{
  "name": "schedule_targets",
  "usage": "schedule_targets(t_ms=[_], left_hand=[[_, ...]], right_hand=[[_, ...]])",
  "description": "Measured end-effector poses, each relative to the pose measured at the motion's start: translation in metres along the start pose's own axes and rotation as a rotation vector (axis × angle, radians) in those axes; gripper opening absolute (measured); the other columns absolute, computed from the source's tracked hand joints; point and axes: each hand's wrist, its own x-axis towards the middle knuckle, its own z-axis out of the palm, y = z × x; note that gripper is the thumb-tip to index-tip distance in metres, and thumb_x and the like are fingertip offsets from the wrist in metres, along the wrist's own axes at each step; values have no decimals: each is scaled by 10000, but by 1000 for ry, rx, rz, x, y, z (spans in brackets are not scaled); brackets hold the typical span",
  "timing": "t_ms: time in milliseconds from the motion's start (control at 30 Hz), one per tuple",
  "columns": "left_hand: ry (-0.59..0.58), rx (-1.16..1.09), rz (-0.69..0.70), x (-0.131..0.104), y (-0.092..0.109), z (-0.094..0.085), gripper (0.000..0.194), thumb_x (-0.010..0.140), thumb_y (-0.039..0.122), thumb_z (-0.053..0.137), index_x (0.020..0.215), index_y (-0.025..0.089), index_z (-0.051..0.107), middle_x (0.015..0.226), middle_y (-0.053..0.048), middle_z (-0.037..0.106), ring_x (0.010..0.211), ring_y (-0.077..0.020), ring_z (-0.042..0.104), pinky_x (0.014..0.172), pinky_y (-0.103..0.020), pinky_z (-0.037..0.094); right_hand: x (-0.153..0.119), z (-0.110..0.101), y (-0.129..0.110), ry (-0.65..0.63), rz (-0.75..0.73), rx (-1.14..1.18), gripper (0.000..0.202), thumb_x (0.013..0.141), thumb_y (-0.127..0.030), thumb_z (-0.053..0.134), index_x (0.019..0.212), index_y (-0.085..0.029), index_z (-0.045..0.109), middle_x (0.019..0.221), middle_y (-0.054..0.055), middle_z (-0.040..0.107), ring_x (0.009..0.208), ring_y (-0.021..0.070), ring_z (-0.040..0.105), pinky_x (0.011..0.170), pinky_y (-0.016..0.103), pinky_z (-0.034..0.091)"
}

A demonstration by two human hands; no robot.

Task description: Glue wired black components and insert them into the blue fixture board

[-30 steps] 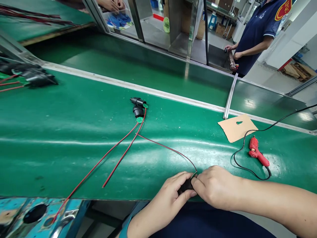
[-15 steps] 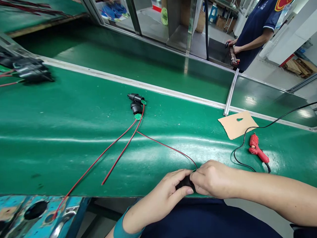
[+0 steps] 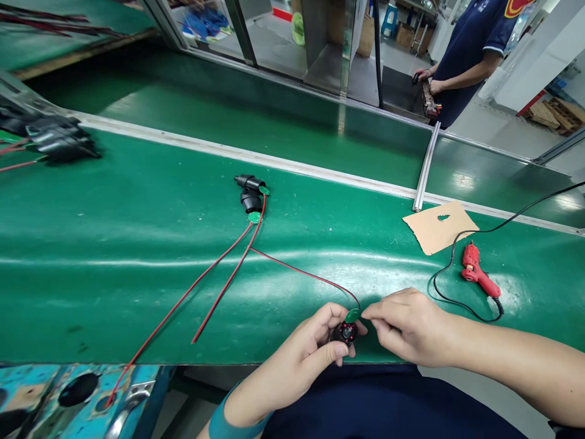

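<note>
My left hand (image 3: 322, 335) is wrapped round a black cylindrical part (image 3: 346, 332) near the table's front edge, its round end facing up. A green disc (image 3: 352, 315) stands tilted at the rim of that part, with a thin red wire (image 3: 301, 269) running from it to the left. Beside the disc is my right hand (image 3: 402, 320), its thumb and index finger close to the disc's edge; whether they touch it or the wire is hard to tell. Farther back lie two black parts (image 3: 251, 200) with green discs and red wires (image 3: 201, 281).
A red glue gun (image 3: 479, 271) with a black cable lies on the right, near a piece of cardboard (image 3: 439, 228). Black parts (image 3: 61, 137) are bunched at the far left. Beyond the metal rail (image 3: 219, 152), a person (image 3: 470, 55) stands holding something.
My right hand has drawn back a little to the right from the black part. The part's round end and the green disc now show. My left hand still holds the part.
</note>
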Motion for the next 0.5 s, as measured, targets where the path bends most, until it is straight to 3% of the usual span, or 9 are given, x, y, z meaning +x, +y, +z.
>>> schedule_targets(t_ms=[100, 300, 500], left_hand=[[-7, -82, 8, 0, 1, -1, 191, 994, 345, 557, 1126, 208, 534, 990, -47, 629, 898, -187, 610, 797, -334, 536], [43, -85, -9, 0, -1, -1, 261, 989, 380, 584, 1168, 190, 579, 963, -56, 676, 848, -182, 624, 794, -340, 531], [44, -82, 7, 1, -6, -1, 280, 984, 437, 581, 1112, 189, 601, 833, -6, 616, 718, -145, 585, 670, -283, 495]], right_hand=[[-2, -5, -5, 62, 26, 52, 223, 963, -87, 438, 1086, -158, 609, 758, 22, 702, 576, 120, 611, 577, 232, 496], [1, -3, -11, -72, 29, 8, 225, 1046, -153, 398, 1085, -154, 620, 806, 31, 705, 640, 126, 645, 601, 232, 500], [19, 3, -8, -389, 0, -234, 128, 958, -120, 543, 868, -155, 627, 731, 11, 676, 551, 126, 592, 500, 256, 361]])
